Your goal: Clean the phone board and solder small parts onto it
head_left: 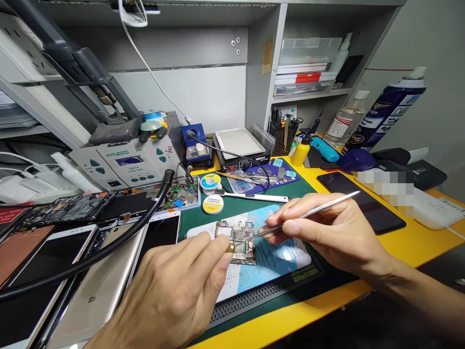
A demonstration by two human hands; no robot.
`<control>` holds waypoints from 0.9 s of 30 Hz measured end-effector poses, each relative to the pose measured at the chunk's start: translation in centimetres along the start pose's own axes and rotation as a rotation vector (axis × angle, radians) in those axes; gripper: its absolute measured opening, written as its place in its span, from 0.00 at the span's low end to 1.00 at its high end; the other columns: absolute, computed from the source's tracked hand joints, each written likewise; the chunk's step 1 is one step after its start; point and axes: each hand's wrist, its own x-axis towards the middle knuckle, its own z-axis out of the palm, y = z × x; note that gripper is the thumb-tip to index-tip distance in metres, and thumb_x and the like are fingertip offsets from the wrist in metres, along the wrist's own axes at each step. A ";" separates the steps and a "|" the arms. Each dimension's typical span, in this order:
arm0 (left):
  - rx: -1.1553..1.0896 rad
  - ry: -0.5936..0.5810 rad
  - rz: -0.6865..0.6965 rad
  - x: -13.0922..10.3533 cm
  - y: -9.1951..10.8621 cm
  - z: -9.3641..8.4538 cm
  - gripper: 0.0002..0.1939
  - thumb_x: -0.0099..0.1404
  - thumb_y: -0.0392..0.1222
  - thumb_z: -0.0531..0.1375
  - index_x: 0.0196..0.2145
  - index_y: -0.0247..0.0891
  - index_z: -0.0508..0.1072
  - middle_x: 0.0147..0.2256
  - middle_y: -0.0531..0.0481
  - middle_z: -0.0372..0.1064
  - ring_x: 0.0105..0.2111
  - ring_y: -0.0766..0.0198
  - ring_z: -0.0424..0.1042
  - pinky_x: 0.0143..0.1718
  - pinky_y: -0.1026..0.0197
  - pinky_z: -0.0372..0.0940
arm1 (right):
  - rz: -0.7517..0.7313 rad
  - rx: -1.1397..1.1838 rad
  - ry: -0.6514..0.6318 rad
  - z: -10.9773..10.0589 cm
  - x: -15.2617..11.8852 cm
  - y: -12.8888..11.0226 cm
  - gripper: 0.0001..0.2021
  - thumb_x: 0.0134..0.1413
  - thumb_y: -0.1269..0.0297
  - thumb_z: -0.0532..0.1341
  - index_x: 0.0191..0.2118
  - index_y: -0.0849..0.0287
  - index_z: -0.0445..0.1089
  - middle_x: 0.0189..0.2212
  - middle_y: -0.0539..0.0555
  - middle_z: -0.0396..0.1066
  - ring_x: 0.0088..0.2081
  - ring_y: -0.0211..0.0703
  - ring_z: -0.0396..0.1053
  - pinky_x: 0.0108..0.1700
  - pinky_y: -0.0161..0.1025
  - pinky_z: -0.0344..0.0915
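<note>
Working over a phone logic board [243,235], the person's two hands come in from opposite sides, both grips occupied. The left hand [181,286] has its thumb and fingers pinched around a small brass-coloured tool [231,248], most of it hidden by the fingers, its thin point directed at the middle of the board. The right hand [327,232] grasps slim metal tweezers [330,205] between thumb and fingers, their points over the board's right part, close to the tool's point; whether they touch the components cannot be told. The board lies flat on a blue-and-white pad [290,249], which is set on a green mat [192,218] on the yellow counter [432,242]. Just behind the pad, a white-handled brush [254,196] lies beside a round labelled tin [213,204]. Farther back stand a small hot plate [240,144] and a yellow bottle [301,154]. Left of the pad, a gold Mi smartphone [98,286] lies back up, crossed by a black hose [156,202]; a black smartphone [359,201] rests beyond the right hand.
</note>
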 end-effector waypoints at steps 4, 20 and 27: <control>-0.003 0.010 0.007 0.1 0.0 0.0 0.08 0.79 0.35 0.52 0.51 0.40 0.70 0.32 0.53 0.73 0.26 0.64 0.73 0.26 0.60 0.64 | -0.034 -0.021 -0.009 0.0 -0.1 0.3 0.04 0.57 0.68 0.76 0.36 0.50 0.87 0.38 0.54 0.86 0.38 0.49 0.86 0.45 0.43 0.85; 0.009 0.000 -0.013 0.0 0.0 0.0 0.08 0.79 0.35 0.53 0.50 0.39 0.71 0.32 0.53 0.74 0.27 0.63 0.75 0.26 0.59 0.66 | -0.124 -0.098 0.003 0.2 -0.2 0.6 0.05 0.58 0.69 0.75 0.37 0.50 0.87 0.38 0.54 0.86 0.36 0.45 0.85 0.42 0.37 0.85; 0.013 0.005 -0.019 0.1 -0.1 0.1 0.08 0.80 0.36 0.52 0.50 0.39 0.71 0.33 0.54 0.74 0.27 0.63 0.75 0.26 0.59 0.65 | -0.166 -0.109 0.016 0.1 -0.3 0.6 0.06 0.58 0.70 0.75 0.37 0.49 0.87 0.39 0.53 0.86 0.40 0.47 0.85 0.44 0.38 0.85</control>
